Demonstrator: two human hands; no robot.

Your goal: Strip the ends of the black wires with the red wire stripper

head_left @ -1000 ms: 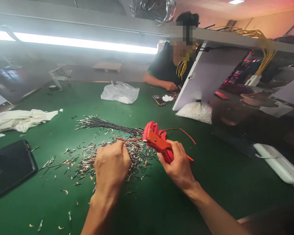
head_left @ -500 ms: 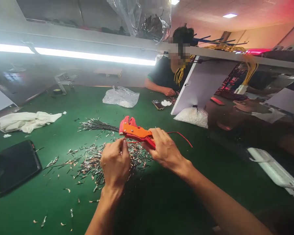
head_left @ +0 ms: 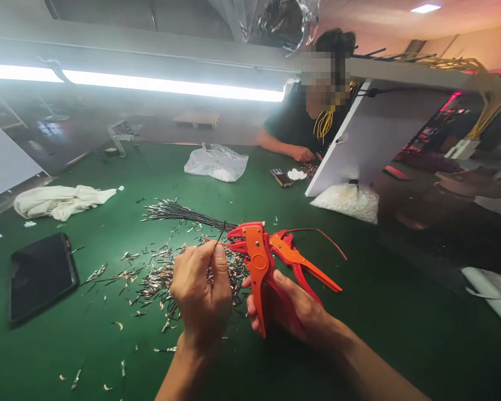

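My left hand (head_left: 202, 284) is closed, thumb and forefinger pinching a thin black wire (head_left: 221, 235) that points up toward the stripper jaws. In my right hand (head_left: 292, 303), fingers wrap round the handles of an orange and red wire stripper (head_left: 258, 256). Its jaws face left, close beside the wire; whether they touch it I cannot tell. A second wire stripper (head_left: 296, 256) lies on the table just behind my right hand. Beyond my hands lies a bundle of black wires (head_left: 183, 213) with metal ends. Around my left hand spreads a pile of short wire offcuts (head_left: 158, 284), partly hidden.
A black tablet-like device (head_left: 44, 278) and white cloth (head_left: 62, 201) lie left. A clear plastic bag (head_left: 217, 162) is farther back. A co-worker (head_left: 290, 125) sits across the green table (head_left: 121, 161). A white panel (head_left: 359, 133) and filled bag (head_left: 346, 201) stand right.
The stripper in my right hand has gone from lying sideways to upright, jaws left. A second stripper now shows behind it. The view has shifted slightly left.
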